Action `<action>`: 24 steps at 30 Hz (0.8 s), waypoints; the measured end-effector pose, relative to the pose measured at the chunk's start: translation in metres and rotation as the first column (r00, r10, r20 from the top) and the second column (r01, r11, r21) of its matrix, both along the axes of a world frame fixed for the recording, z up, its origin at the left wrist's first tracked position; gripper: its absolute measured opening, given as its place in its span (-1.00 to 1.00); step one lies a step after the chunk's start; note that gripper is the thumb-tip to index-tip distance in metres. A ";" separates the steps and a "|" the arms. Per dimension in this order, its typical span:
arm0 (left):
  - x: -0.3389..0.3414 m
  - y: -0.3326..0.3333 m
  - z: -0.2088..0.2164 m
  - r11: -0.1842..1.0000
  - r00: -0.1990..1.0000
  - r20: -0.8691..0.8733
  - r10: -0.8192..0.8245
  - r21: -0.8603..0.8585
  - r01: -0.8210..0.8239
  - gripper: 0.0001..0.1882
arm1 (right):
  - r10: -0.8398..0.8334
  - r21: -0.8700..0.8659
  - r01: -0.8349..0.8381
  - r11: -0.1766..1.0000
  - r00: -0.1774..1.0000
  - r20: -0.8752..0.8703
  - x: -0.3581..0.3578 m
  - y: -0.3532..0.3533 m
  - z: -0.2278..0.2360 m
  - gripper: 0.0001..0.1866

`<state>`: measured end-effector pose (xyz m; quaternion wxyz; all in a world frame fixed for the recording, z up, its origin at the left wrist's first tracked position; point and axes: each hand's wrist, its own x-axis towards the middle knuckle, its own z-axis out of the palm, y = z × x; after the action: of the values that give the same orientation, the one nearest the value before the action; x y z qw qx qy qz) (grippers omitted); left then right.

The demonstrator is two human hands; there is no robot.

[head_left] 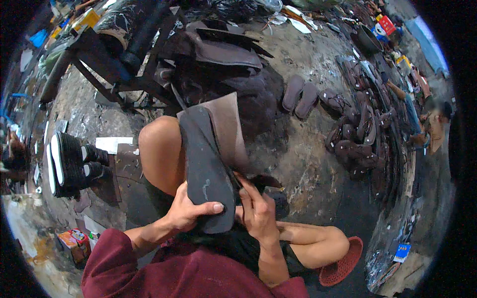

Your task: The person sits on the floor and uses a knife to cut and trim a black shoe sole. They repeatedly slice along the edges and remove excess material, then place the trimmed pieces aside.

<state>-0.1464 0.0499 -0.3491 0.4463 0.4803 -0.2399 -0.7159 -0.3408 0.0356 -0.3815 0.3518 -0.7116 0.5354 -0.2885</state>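
My left hand (191, 209) grips a dark grey shoe sole (205, 166) near its lower end, the thumb pressed on its face. The sole lies lengthwise in front of me, beside my bent left knee. Under and beside its upper part, a brown sheet of material (230, 126) sticks out to the right. My right hand (258, 211) is at the sole's lower right edge with its fingers curled; whatever they pinch is too dark to make out.
A black metal frame (107, 69) stands at the upper left. Dark brown sheets (223, 52) are piled beyond the sole. Two loose brown soles (299, 96) lie on the floor, near a heap of brown sandals (360, 131) on the right. Stacked black-and-white soles (67, 161) stand left.
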 end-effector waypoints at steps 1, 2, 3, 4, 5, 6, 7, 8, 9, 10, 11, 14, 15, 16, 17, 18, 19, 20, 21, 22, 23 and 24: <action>0.001 0.001 0.000 1.000 1.000 0.018 -0.005 0.002 0.005 -0.36 | -0.009 -0.047 0.008 0.999 0.999 -0.038 0.010 -0.008 -0.005 -0.69; 0.002 0.001 -0.006 0.999 0.998 0.043 -0.036 -0.025 0.037 -0.33 | -0.043 -0.161 0.047 0.986 0.999 0.024 0.022 -0.016 -0.010 -0.68; 0.001 0.002 -0.006 0.998 0.998 0.029 -0.048 -0.029 0.048 -0.33 | -0.086 -0.157 0.078 0.985 0.995 -0.046 0.031 -0.023 -0.015 -0.69; 0.001 0.003 -0.002 0.998 0.998 0.026 -0.050 -0.037 0.051 -0.33 | -0.121 -0.158 0.103 0.982 0.987 -0.107 0.040 -0.030 -0.017 -0.69; -0.001 0.003 0.000 0.997 0.998 0.011 -0.066 -0.046 0.066 -0.33 | -0.167 -0.163 0.139 0.977 0.970 -0.178 0.043 -0.038 -0.022 -0.69; 0.000 0.003 -0.002 0.992 0.993 -0.014 -0.118 -0.043 0.117 -0.29 | -0.153 -0.213 0.156 0.965 0.988 0.033 0.043 -0.050 -0.034 -0.73; 0.004 0.002 0.000 0.977 0.980 0.046 -0.196 -0.076 0.199 -0.26 | -0.152 -0.260 0.164 0.952 0.986 0.066 0.043 -0.051 -0.028 -0.74; 0.010 0.001 0.002 0.957 0.958 0.114 -0.264 -0.095 0.275 -0.23 | -0.144 -0.297 0.169 0.940 0.984 0.105 0.044 -0.051 -0.020 -0.76; 0.017 0.001 0.005 0.930 0.926 0.184 -0.329 -0.107 0.351 -0.20 | -0.135 -0.334 0.176 0.926 0.980 0.144 0.043 -0.051 -0.014 -0.78; 0.029 0.006 0.012 0.854 0.876 0.266 -0.401 -0.237 0.463 -0.30 | -0.049 -0.191 0.078 0.978 0.988 0.149 0.033 -0.035 -0.010 -0.71; 0.031 0.000 0.015 0.927 0.973 0.099 -0.209 -0.297 0.229 -0.38 | -0.014 -0.186 0.022 0.982 0.999 0.044 0.028 -0.022 -0.007 -0.70; 0.031 -0.018 0.012 0.960 0.959 -0.223 0.175 -0.178 -0.216 -0.56 | 0.017 -0.131 -0.029 0.991 0.996 -0.091 0.017 0.019 -0.016 -0.66; 0.035 -0.021 0.015 0.976 0.971 -0.178 0.161 -0.116 -0.184 -0.59 | -0.006 -0.149 0.006 0.989 1.000 0.003 0.024 0.025 -0.027 -0.64; 0.037 -0.024 0.016 0.987 0.980 -0.138 0.144 -0.048 -0.152 -0.62 | -0.029 -0.162 0.043 0.986 0.995 0.092 0.025 0.033 -0.039 -0.61; 0.038 -0.025 0.015 0.992 0.987 -0.105 0.123 0.025 -0.121 -0.65 | -0.038 -0.122 0.052 0.991 0.992 0.119 0.019 0.046 -0.050 -0.60; 0.042 -0.025 0.013 0.988 0.955 -0.268 0.126 0.120 -0.096 -0.66 | -0.051 -0.080 0.063 0.995 0.988 0.143 0.010 0.063 -0.062 -0.59; 0.045 -0.023 0.010 0.989 0.961 -0.253 0.107 0.123 -0.078 -0.66 | -0.074 -0.045 0.083 0.996 0.983 0.170 0.003 0.080 -0.070 -0.57; 0.051 -0.020 0.008 0.990 0.968 -0.230 0.102 0.119 -0.076 -0.66 | -0.057 -0.121 0.069 0.990 0.993 0.100 -0.007 0.098 -0.074 -0.56; 0.053 -0.016 0.006 0.990 0.973 -0.208 0.099 0.123 -0.074 -0.65 | -0.035 -0.127 0.050 0.991 0.993 0.116 -0.014 0.107 -0.076 -0.57; 0.052 -0.022 0.013 0.986 0.966 -0.234 0.115 0.147 -0.082 -0.64 | -0.029 -0.131 0.045 0.990 0.992 0.120 -0.020 0.116 -0.075 -0.58; 0.053 -0.020 0.011 0.990 0.968 -0.235 0.091 0.130 -0.061 -0.63 | -0.024 -0.134 0.041 0.990 0.992 0.125 -0.024 0.123 -0.074 -0.60; 0.054 -0.018 0.008 0.993 0.970 -0.235 0.066 0.113 -0.040 -0.62 | -0.038 -0.035 0.042 0.999 0.992 0.120 -0.028 0.127 -0.073 -0.59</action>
<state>-0.0921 0.0320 -0.3408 0.4644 0.4206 -0.1327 -0.7680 -0.3687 0.1628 -0.4544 0.3640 -0.6887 0.5220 -0.3475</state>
